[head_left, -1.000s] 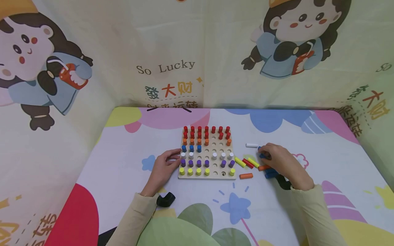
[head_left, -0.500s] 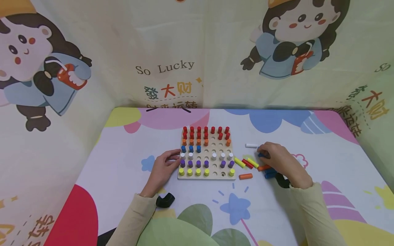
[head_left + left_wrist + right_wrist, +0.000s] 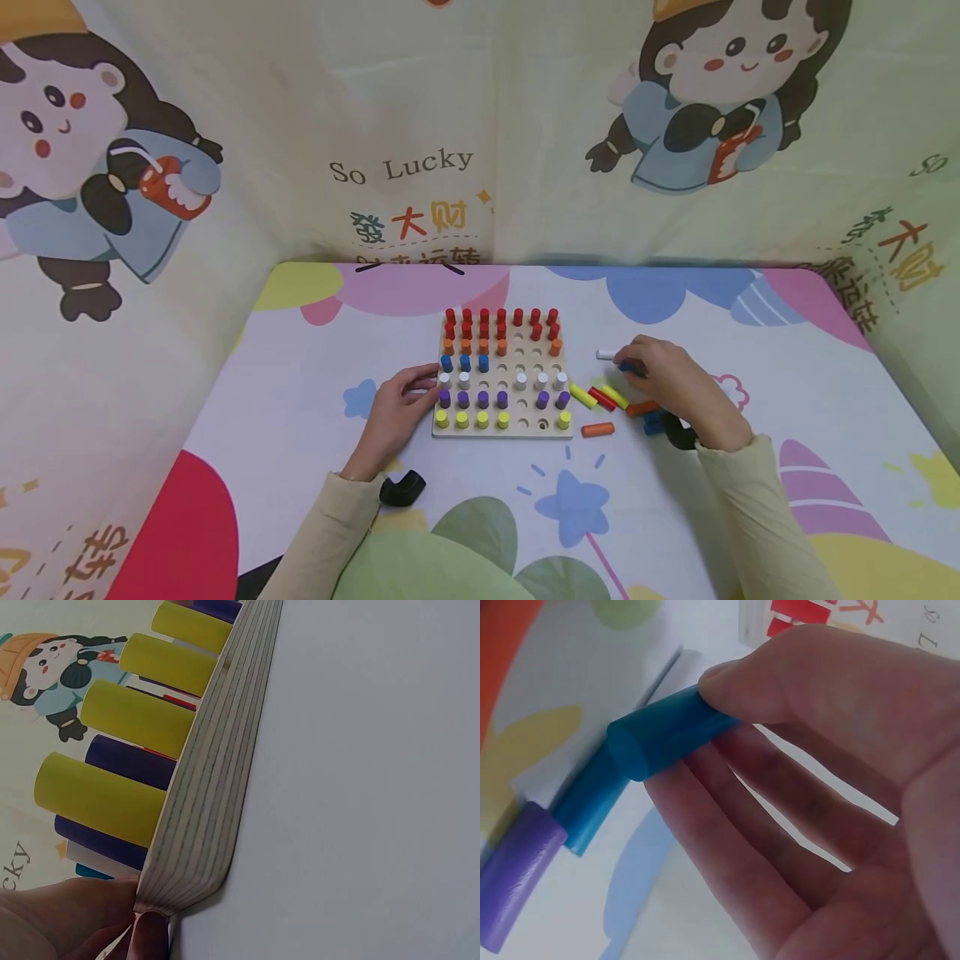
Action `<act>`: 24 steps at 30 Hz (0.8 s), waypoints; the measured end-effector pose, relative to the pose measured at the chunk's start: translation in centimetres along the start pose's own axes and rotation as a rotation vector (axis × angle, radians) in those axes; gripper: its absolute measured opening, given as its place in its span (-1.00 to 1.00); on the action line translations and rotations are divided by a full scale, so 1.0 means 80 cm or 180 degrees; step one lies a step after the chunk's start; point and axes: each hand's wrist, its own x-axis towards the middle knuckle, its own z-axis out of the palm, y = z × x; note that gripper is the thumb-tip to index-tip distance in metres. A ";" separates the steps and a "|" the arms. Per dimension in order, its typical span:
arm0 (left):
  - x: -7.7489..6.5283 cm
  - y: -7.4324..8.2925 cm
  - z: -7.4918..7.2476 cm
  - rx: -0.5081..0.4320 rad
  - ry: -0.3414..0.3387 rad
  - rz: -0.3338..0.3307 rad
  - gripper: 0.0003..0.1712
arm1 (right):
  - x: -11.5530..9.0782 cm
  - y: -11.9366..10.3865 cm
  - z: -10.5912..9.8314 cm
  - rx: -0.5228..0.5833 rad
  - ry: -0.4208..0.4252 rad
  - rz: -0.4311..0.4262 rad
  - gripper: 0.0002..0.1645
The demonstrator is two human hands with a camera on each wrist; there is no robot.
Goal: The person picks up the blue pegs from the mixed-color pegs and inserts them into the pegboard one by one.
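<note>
My right hand (image 3: 669, 379) pinches a blue peg (image 3: 671, 731) between thumb and fingertips, to the right of the pegboard. Under it, in the right wrist view, lie another blue peg (image 3: 592, 799) and a purple peg (image 3: 521, 874). My left hand (image 3: 395, 417) holds the left edge of the wooden pegboard (image 3: 522, 429); in the left wrist view its fingertips (image 3: 150, 934) are at the board's near corner. Rows of red, orange, blue, white, purple and yellow pegs stand upright in the board, with bare holes mostly towards its right side.
Loose pegs lie right of the board: a white peg (image 3: 604, 355), yellow peg (image 3: 582, 396), red peg (image 3: 602, 398), orange peg (image 3: 597, 430) and blue peg (image 3: 654, 428) among them. Behind the table (image 3: 300, 375) hangs a printed curtain (image 3: 547, 167).
My right hand has lifted slightly and moved a little left with the blue peg, which now shows more clearly. The left hand stays at the board's edge.
</note>
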 end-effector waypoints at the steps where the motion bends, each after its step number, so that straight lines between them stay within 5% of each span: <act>1: 0.000 0.000 0.000 -0.0001 -0.0002 -0.0004 -0.53 | 0.001 -0.001 0.000 0.0001 0.0014 -0.0022 -0.75; 24: 0.001 0.001 0.000 0.0011 -0.0001 0.0023 -0.53 | 0.013 -0.026 -0.006 0.0102 0.0177 -0.0122 -0.70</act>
